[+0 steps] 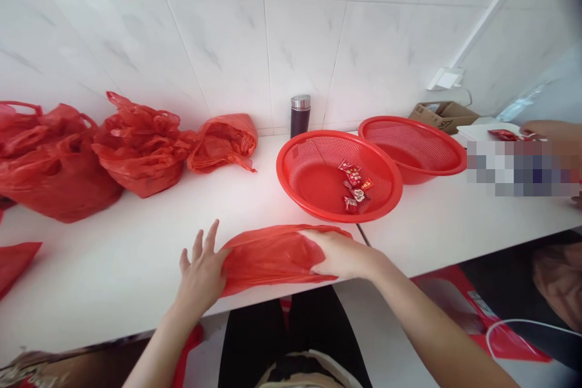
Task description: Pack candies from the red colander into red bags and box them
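One thin red plastic bag (273, 260) lies flattened on the wearer's side of the near basket (313, 185), along the front edge of the tabletop (150, 254). The right hand (341, 254) is at the bag's end closest to the near basket, thumb and fingers apart with film between them; whether that grip pinches the plastic, I cannot tell. The left hand (202, 279), farther left of the near basket, touches the bag's other end, three fingers spread free and the thumb side partly hidden, so its grip is equally uncertain.

I judge the bag could slide over the front edge if one hand pulled back while the other lost hold, since its lower side sits at that edge. Uneven tugging might tear or bunch the slack film. A quick forward move of the right hand might knock the near basket's rim and shift the small red packets (354, 185) inside.

The widest room runs left of the near basket, as far as the bulging bag (145, 163) and the crumpled bag (222, 142). Right of it, the second basket (416, 157) crowds its rim; behind it stands a dark flask (300, 124). Farther right is another person's hand (548, 128).
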{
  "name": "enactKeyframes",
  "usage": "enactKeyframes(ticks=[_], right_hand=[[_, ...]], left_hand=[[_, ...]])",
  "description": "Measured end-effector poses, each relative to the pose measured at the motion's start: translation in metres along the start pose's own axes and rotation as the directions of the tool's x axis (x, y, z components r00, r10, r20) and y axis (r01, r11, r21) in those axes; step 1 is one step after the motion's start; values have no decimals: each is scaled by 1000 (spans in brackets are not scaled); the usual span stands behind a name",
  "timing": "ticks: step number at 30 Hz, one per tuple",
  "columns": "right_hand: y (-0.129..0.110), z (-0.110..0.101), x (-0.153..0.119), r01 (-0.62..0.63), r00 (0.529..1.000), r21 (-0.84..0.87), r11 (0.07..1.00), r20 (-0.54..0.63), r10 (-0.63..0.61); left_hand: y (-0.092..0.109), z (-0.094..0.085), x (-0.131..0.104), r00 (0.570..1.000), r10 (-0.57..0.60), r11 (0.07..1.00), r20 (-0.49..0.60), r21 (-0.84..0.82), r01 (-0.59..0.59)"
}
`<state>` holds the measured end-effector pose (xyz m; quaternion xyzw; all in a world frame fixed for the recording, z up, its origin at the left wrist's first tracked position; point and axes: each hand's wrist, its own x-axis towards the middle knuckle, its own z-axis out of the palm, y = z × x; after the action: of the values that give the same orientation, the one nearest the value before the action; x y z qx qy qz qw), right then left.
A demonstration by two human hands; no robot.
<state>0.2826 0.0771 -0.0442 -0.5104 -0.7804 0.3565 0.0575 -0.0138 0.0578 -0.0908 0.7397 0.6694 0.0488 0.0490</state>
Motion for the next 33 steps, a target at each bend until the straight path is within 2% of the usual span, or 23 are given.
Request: enactKeyframes(ticks=[3, 6, 9, 11, 13, 15, 17, 18, 20, 21, 22, 24, 28, 33], right_hand=[[10, -7, 2, -84, 996, 23, 996, -3, 85], [16, -6, 9, -70, 998, 31, 997, -5, 70], [16, -4, 6, -89, 995, 14, 996, -35, 90], [10, -6, -7, -87, 996, 14, 996, -35, 87], [-2, -16, -26, 16, 1000, 45, 999, -17, -15], [-15, -36, -41, 202, 979, 89, 975, -12, -202], [-22, -66, -43, 322, 946, 94, 942, -75, -316], [-20, -83, -37, 311, 943, 69, 948, -149, -299], [-3, -117, -13, 138, 941, -54, 989, -303, -147], [10, -132, 3, -35, 934, -141, 989, -357, -18], [25, -145, 20, -242, 916, -230, 942, -374, 144], [53, -161, 52, -387, 890, -261, 884, -356, 285], [89, -161, 94, -475, 876, -299, 828, -250, 413], [101, -150, 107, -414, 909, -278, 867, -73, 411]], left_hand=[[-13, -14, -6, 987, 87, 990, 132, -118, -72], [-12, -26, -12, 957, 200, 929, 208, -349, -118], [-5, -31, -16, 931, 284, 808, 229, -580, -103], [-1, -30, -17, 947, 253, 724, 198, -688, -50], [2, -26, -17, 972, 171, 644, 164, -765, 16], [4, -20, -14, 981, 110, 583, 160, -810, 67], [5, -13, -10, 977, 100, 556, 187, -825, 101], [5, -8, -8, 974, 105, 551, 199, -828, 110], [5, 2, -2, 966, 135, 537, 219, -836, 114], [5, 7, 1, 963, 152, 524, 225, -844, 114], [4, 12, 3, 959, 168, 506, 228, -855, 115], [2, 21, 8, 958, 178, 473, 226, -873, 118], [-4, 32, 11, 971, 146, 447, 188, -888, 105], [-7, 36, 9, 976, 146, 451, 163, -889, 81]])
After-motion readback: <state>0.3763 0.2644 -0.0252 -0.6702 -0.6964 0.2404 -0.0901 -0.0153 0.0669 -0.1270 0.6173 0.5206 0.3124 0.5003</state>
